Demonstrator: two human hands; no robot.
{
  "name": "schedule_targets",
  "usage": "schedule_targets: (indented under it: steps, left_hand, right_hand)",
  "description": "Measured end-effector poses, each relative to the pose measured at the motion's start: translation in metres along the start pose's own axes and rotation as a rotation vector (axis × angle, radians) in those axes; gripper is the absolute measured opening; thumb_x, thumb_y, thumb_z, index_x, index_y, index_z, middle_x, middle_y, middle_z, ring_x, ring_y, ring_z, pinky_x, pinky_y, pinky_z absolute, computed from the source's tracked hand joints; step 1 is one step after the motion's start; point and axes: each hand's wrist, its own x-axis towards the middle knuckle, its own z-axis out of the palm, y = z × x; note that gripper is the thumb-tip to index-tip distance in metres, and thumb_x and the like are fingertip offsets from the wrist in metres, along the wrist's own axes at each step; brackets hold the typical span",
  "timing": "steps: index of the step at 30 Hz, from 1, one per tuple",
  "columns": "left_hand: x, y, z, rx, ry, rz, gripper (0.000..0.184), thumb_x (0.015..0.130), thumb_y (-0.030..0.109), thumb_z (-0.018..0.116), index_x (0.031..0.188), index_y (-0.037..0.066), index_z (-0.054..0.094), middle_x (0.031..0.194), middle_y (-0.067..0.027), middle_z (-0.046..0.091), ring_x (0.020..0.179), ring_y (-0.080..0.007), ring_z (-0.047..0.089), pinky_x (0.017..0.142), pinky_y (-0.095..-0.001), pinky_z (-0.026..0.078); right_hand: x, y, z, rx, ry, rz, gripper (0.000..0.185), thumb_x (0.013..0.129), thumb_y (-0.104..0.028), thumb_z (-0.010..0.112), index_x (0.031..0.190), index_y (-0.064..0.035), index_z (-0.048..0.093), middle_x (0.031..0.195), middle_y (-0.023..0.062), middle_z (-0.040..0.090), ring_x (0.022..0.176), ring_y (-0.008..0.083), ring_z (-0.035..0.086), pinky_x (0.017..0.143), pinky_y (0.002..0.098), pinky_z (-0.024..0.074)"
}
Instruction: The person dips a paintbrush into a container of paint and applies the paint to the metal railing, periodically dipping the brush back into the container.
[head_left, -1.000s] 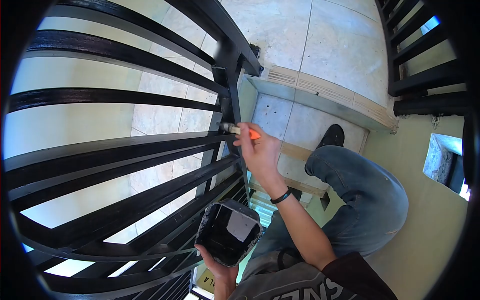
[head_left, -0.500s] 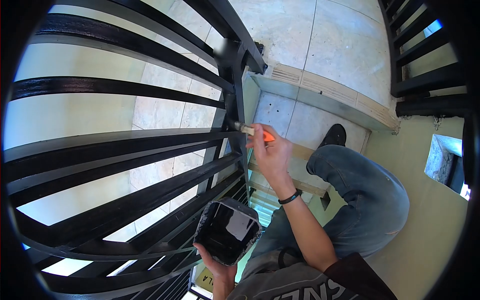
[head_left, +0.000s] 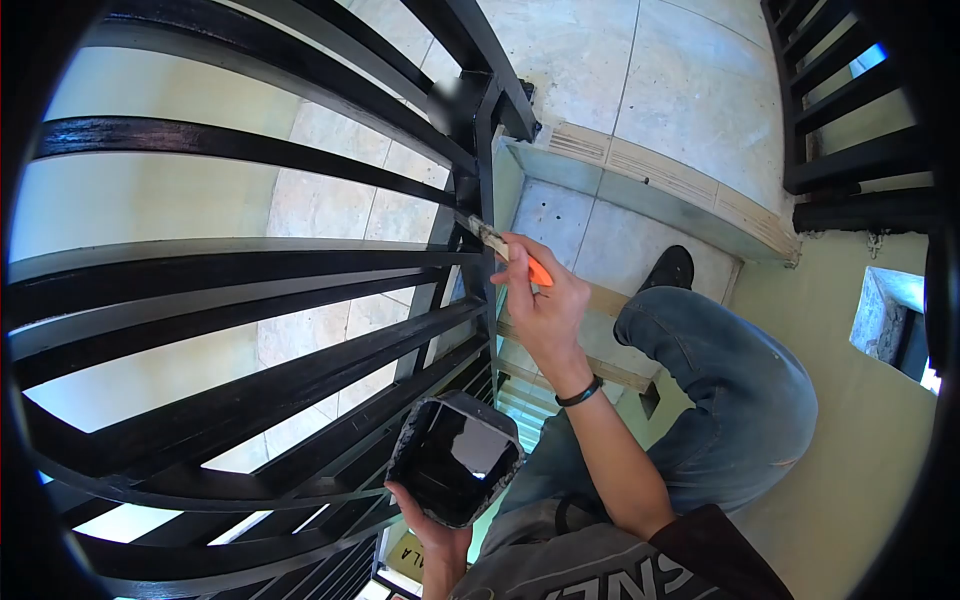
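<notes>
My right hand (head_left: 548, 305) grips a paintbrush (head_left: 505, 252) with an orange-tipped handle. Its dark bristles touch the black metal railing (head_left: 468, 130) at the upright post, near where a bar joins it. Lower down, my left hand (head_left: 437, 535) holds a square paint container (head_left: 455, 460) by its side and underside, fingers partly hidden. Black paint lies inside, with a pale reflection on its surface, and dried paint coats the rim.
Tiled stair steps (head_left: 560, 220) with a ridged edge rise ahead. My bent knee (head_left: 720, 370) and black shoe (head_left: 672, 268) are at the right. Another black railing (head_left: 860, 100) stands at the upper right, above a pale wall (head_left: 850, 450) with an opening.
The brush and my right hand have shifted slightly up along the post. The railing appears a little higher in view; the paint container stays nearly in place.
</notes>
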Motion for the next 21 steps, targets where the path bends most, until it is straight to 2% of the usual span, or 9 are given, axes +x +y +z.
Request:
schedule_targets:
  steps: [5, 8, 14, 21]
  left_hand:
    - [-0.002, 0.000, -0.003, 0.015, 0.010, -0.002, 0.078, 0.099, 0.067, 0.045, 0.152, 0.010, 0.041, 0.152, -0.0108, 0.049, 0.139, -0.0307, 0.047, 0.117, -0.0477, 0.038]
    - [-0.003, 0.000, -0.007, 0.018, 0.008, -0.009, 0.079, 0.099, 0.068, 0.045, 0.152, 0.010, 0.041, 0.152, -0.0109, 0.049, 0.139, -0.0308, 0.047, 0.117, -0.0482, 0.038]
    - [-0.005, -0.002, -0.011, 0.021, -0.001, -0.027, 0.080, 0.098, 0.069, 0.046, 0.152, 0.010, 0.041, 0.152, -0.0101, 0.049, 0.140, -0.0306, 0.046, 0.117, -0.0483, 0.037]
    - [-0.007, -0.001, -0.018, 0.030, -0.030, -0.029, 0.081, 0.098, 0.069, 0.045, 0.153, 0.010, 0.040, 0.153, -0.0096, 0.047, 0.141, -0.0305, 0.046, 0.118, -0.0479, 0.036]
  right_hand:
    - [-0.011, 0.010, 0.004, -0.054, -0.077, -0.026, 0.016, 0.098, -0.010, 0.067, 0.109, 0.0000, 0.072, 0.081, 0.0138, 0.074, 0.067, 0.0194, 0.074, 0.060, 0.0295, 0.0561]
    - [-0.002, 0.012, 0.006, -0.040, -0.043, -0.067, 0.016, 0.098, -0.011, 0.067, 0.109, -0.0001, 0.072, 0.080, 0.0124, 0.073, 0.064, 0.0178, 0.074, 0.059, 0.0284, 0.0556]
    - [-0.019, -0.008, -0.028, -0.009, 0.093, 0.068, 0.019, 0.099, -0.013, 0.067, 0.112, 0.0005, 0.072, 0.083, 0.0114, 0.074, 0.066, 0.0160, 0.074, 0.059, 0.0265, 0.0546]
    - [-0.027, 0.003, -0.042, -0.016, -0.021, 0.067, 0.021, 0.101, -0.014, 0.065, 0.112, 0.0022, 0.071, 0.086, 0.0126, 0.075, 0.067, 0.0150, 0.073, 0.059, 0.0250, 0.0539]
